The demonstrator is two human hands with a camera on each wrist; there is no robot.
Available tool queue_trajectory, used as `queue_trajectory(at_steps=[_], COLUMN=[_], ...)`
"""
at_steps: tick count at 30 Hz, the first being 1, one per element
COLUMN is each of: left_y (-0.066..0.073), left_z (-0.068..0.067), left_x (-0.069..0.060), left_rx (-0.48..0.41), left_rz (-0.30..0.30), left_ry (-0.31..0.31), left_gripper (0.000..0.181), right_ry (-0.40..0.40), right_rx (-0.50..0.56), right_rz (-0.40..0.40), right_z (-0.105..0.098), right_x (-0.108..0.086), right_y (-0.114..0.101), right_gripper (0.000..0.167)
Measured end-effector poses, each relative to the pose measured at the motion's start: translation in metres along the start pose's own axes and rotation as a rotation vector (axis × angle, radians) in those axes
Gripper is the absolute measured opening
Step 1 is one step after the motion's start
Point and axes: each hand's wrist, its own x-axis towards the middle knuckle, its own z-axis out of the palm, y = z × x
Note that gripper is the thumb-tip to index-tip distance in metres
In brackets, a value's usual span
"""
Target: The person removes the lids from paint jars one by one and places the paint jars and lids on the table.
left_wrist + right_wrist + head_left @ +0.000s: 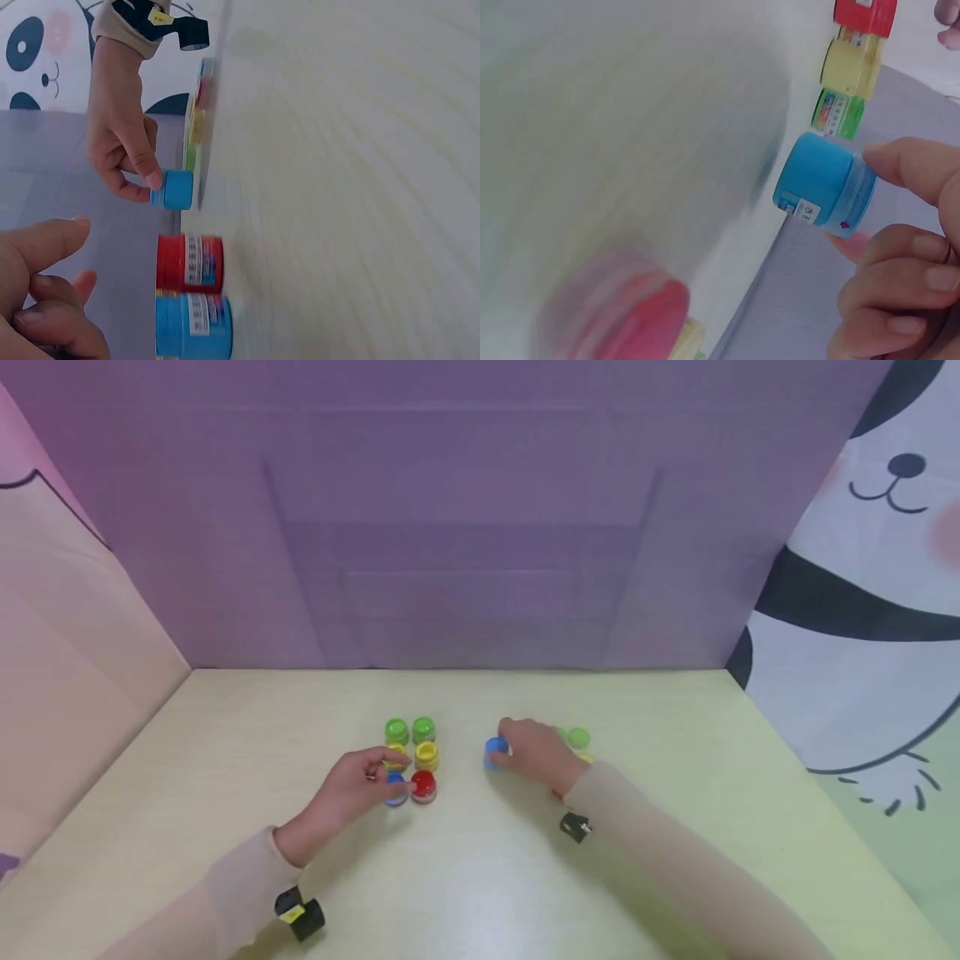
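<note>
My right hand (536,752) pinches a small blue jar (817,180) between thumb and fingertips. The jar has a paler rim band and is tilted in the right wrist view. In the head view my left hand (352,785) hovers with parted fingers over another blue jar (396,790), holding nothing. A red jar (423,786) stands beside that jar, with yellow jars (427,756) and green jars (423,729) in rows behind. The left wrist view shows my left fingers apart from the red and blue jars.
Flat green discs (578,737) lie right of my right hand, with yellow and red pieces partly hidden by that hand. A blurred red disc (641,322) is close to the right wrist camera. A purple cloth wall (465,543) rises behind the pale table (465,877).
</note>
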Motion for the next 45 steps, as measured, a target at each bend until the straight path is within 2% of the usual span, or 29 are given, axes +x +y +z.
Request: queue_trajectory(at_steps=[7, 12, 15, 17, 21, 24, 27, 34, 38, 45], left_y=[0.011, 0.016, 0.018, 0.019, 0.023, 0.025, 0.024, 0.019, 0.021, 0.022], left_z=[0.019, 0.032, 0.042, 0.048, 0.060, 0.067, 0.074, 0.086, 0.093, 0.102], left_x=[-0.004, -0.005, -0.004, -0.003, -0.002, 0.000, 0.003, 0.010, 0.012, 0.018], left_rx=[-0.021, -0.032, -0.041, -0.031, -0.011, -0.029, -0.041, -0.011, -0.019, -0.082], left_rz=[0.115, 0.214, 0.238, 0.217, 0.131, 0.082, 0.059, -0.014, -0.030, 0.000], left_ry=[-0.033, -0.108, -0.147, -0.165, -0.219, -0.266, -0.288, -0.342, -0.367, -0.396], left_gripper=[0.031, 0.031, 0.030, 0.032, 0.039, 0.042, 0.042, 0.046, 0.045, 0.036], right_ry=[-0.015, -0.035, -0.041, -0.038, -0.028, -0.019, -0.013, 0.004, 0.026, 0.062], right_rx=[0.018, 0.037, 0.043, 0.043, 0.054, 0.051, 0.058, 0.079, 0.084, 0.090], right_rz=[-0.048, -0.060, -0.076, -0.108, -0.164, -0.174, -0.182, -0.196, -0.196, -0.220], right_z=[0.002, 0.002, 0.001, 0.001, 0.003, 0.003, 0.004, 0.005, 0.005, 0.007], right_x=[-0.021, -0.037, -0.045, -0.049, -0.055, -0.058, -0.060, -0.062, -0.064, -0.068], right_y=[-0.004, -0.010, -0.012, -0.013, -0.014, -0.014, -0.015, -0.016, -0.015, -0.015], right_gripper=[0.027, 0.026, 0.023, 0.022, 0.021, 0.023, 0.024, 0.026, 0.028, 0.031])
